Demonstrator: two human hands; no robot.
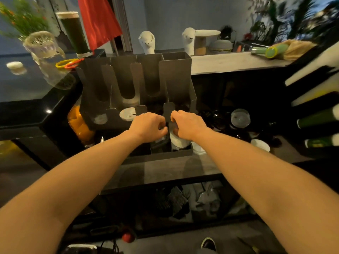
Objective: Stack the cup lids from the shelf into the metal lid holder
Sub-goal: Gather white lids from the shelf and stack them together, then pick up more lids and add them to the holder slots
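Observation:
The dark metal lid holder (135, 74) stands on the shelf with several upright slots. One white lid (127, 113) and a second white lid (100, 119) lie in its left front compartments. Both hands are at its front right compartments, on either side of a divider tab (168, 109). My right hand (189, 125) curls its fingers over a stack of white lids (178, 141) in the rightmost compartment. My left hand (148, 126) has curled fingers above dark lids (159, 143); what it holds is hidden. More lids lie on the shelf to the right: black lids (214, 119), a clear lid (240, 117) and a white lid (260, 144).
A glass counter (27, 88) on the left carries a jar (44, 44) and rubber bands (67, 63). Two white llama figures (147, 42) stand behind the holder. An orange container (78, 123) sits left of it. Bottles (319, 118) jut in from the right. A lower shelf (165, 171) runs below.

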